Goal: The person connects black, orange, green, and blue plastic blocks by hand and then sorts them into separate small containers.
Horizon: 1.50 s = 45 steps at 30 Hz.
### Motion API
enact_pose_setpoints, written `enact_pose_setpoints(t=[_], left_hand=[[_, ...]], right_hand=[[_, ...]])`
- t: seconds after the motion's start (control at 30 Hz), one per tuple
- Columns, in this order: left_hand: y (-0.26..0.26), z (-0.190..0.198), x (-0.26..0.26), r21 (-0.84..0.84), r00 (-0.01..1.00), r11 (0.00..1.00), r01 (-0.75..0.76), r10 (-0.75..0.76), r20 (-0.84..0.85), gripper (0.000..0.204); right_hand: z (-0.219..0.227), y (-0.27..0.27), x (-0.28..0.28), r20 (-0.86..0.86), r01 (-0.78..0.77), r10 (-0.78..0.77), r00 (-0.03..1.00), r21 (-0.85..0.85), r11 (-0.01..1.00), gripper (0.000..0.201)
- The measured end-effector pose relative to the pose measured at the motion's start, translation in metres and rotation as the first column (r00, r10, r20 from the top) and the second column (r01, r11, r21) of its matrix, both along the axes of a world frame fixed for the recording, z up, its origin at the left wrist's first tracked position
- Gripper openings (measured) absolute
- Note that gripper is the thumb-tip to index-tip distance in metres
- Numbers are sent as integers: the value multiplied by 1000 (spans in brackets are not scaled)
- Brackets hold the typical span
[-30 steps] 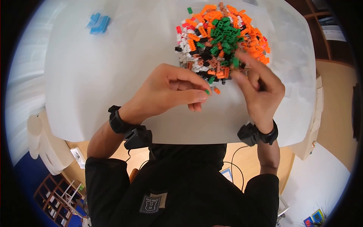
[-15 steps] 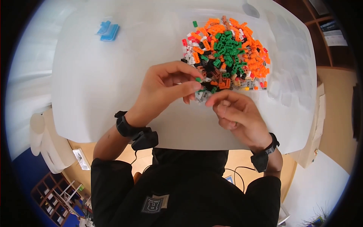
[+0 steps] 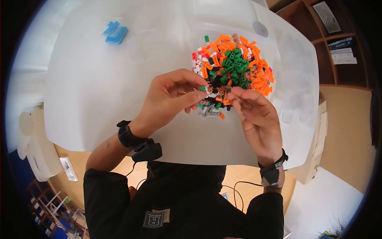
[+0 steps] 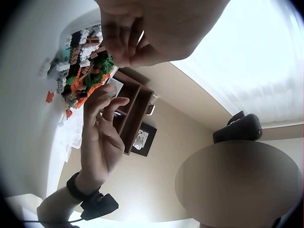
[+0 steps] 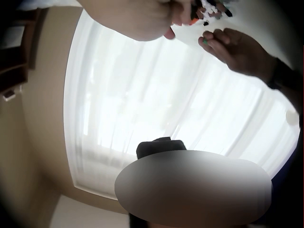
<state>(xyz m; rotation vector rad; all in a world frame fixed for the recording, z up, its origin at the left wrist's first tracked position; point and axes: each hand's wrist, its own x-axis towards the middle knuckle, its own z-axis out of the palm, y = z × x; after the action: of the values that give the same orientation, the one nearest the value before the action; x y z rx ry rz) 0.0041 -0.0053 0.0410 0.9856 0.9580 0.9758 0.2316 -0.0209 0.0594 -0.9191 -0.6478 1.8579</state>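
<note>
In the head view my left hand point(image 3: 169, 93) pinches a small green building brick point(image 3: 202, 88) between thumb and forefinger, at the near-left edge of a heap of bricks. The same green brick point(image 5: 205, 42) shows as a speck at the left fingertips in the right wrist view. My right hand point(image 3: 260, 121) is held at the near-right side of the heap, thumb and fingers loosely bent and apart, with nothing seen between them. The heap holds green bricks point(image 3: 234, 65) in its middle, orange bricks point(image 3: 260, 77) around the right, and white, black, brown and red ones.
A light table point(image 3: 99, 91) carries everything. Light blue pieces point(image 3: 116, 33) lie at the far left. One orange brick point(image 3: 221, 115) and some grey bricks point(image 3: 211, 111) lie at the heap's near edge. Behind the table's right side stands a brown shelf point(image 3: 318, 44).
My right hand went from the heap to near my left fingertips, then moved back out toward the heap. The left hand keeps its pinch on the green brick. The head view has shifted slightly.
</note>
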Motion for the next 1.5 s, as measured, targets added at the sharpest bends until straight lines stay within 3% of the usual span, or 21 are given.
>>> enact_pose_setpoints(t=[0.07, 0.13, 0.2, 0.23, 0.27, 0.33, 0.37, 0.47, 0.53, 0.6, 0.73, 0.8, 0.87, 0.93, 1.07, 1.13, 1.23, 1.37, 1.43, 1.47, 1.5], left_hand=[[0, -2, -2, -4, 1000, 1000, 14, -14, 6, 15], [-1, -5, -1, 0, 997, 997, 77, -77, 24, 15], [-2, -7, -1, 4, 996, 997, 77, -77, 53, 15], [-2, -8, -1, -1, 994, 996, 91, -91, 64, 14], [-2, -8, -1, 10, 994, 997, 82, -82, 74, 14], [-2, -10, 0, 47, 993, 996, 74, -78, 90, 14], [-2, -10, 1, 55, 992, 996, 67, -73, 103, 14], [-3, -11, 0, 37, 994, 997, 65, -67, 82, 14], [-2, -14, -3, 75, 995, 995, 71, -76, 64, 15], [-2, -14, -5, 50, 995, 996, 70, -73, 70, 15], [-2, -15, 0, 38, 995, 998, 59, -62, 78, 14], [-3, -14, 1, 37, 994, 996, 83, -85, 68, 14], [-4, -15, 2, 33, 993, 994, 102, -104, 59, 14], [-4, -19, 2, 53, 986, 988, 144, -147, 80, 15], [-4, -18, 2, 71, 982, 983, 171, -176, 70, 14], [-4, -17, 2, 100, 983, 978, 182, -182, -11, 14], [-3, -18, 2, 81, 982, 979, 187, -188, 4, 14], [-5, -20, 4, 74, 980, 978, 195, -197, 24, 15], [-7, -19, 5, 50, 977, 977, 205, -207, 45, 16], [-7, -19, 4, 48, 977, 977, 207, -209, 44, 16], [-7, -19, 5, 38, 974, 974, 222, -223, 32, 16]], right_hand=[[-2, 4, -4, 51, -151, 145, 988, 145, 978, 34], [-2, 6, -13, 199, -125, 85, 976, 199, 972, 27], [-4, 9, -14, 224, -116, 76, 972, 168, 979, 24], [-1, 9, -20, 358, -95, 33, 933, 157, 983, 27], [-2, 10, -16, 369, -106, 38, 929, 166, 980, 27], [-7, 12, -4, 428, -322, 253, 868, 96, 942, 28], [-6, 9, -7, 515, -321, 253, 819, 46, 946, 25], [-10, 6, -19, 452, -303, 212, 867, 140, 943, 23], [-7, 8, -21, 418, -370, 282, 864, 145, 918, 25], [-4, 3, -24, 470, -251, 143, 871, 175, 952, 23], [-7, -7, -21, 445, -169, 61, 893, 206, 964, 19], [-20, -13, -14, 479, -165, -15, 878, 333, 928, 12], [-29, -13, -11, 534, -220, -45, 844, 421, 880, 15], [-35, -8, -8, 644, -389, -222, 732, 663, 640, 17], [-29, -12, -16, 620, -282, -222, 752, 608, 742, 19], [-22, -12, -23, 513, -122, -181, 839, 501, 857, 16], [-18, -15, -30, 432, 11, -216, 875, 430, 903, 16], [-30, -13, -20, 450, -84, -178, 875, 503, 860, 18], [-35, -9, -17, 554, -263, -288, 781, 710, 653, 21], [-34, -10, -19, 553, -260, -289, 781, 710, 655, 21], [-32, -13, -22, 555, -224, -241, 796, 640, 735, 22]])
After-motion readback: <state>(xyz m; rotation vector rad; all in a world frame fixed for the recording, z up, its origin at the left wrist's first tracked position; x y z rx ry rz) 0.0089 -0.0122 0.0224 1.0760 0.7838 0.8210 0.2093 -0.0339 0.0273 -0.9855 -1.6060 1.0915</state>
